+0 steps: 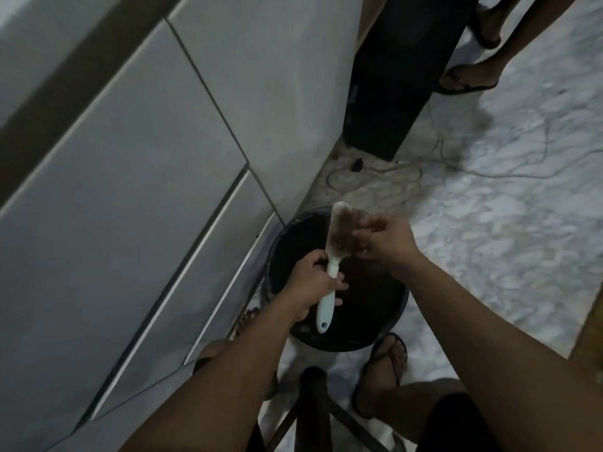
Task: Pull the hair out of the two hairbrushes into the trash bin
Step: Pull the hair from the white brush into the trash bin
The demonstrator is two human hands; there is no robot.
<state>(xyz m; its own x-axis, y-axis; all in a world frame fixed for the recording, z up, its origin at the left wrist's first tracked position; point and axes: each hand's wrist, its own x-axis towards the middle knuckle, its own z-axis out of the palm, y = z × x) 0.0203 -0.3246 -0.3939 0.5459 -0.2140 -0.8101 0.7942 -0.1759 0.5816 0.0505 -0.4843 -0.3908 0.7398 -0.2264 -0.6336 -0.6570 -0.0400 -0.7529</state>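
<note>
Pale mint plastic caught what little light there was: the hairbrush (329, 269) stood nearly upright over the trash bin (396, 308), head up, its bristles clogged with a brownish mat of hair (342, 233). The left hand (310, 282) was closed round the neck of the handle, with the handle's looped end hanging free below the fist. The right hand (381, 238) was at the bristle face, its fingertips (360, 236) bunched against the mat; whether they had actually pinched a tuft I could not tell, as the frame was soft there.

By my reckoning this was the first pull on this brush, since the mat looked whole. The next move called for a firm pinch deep at the bristle roots and a peel away from the pad, with the hand kept above the bin's mouth so the tuft dropped inside.

The bin, black and round, stood on the marble floor (489, 223) against the foot of the grey cabinet (130, 190). Its inside was too dark to show any contents. I saw no second brush.
</note>
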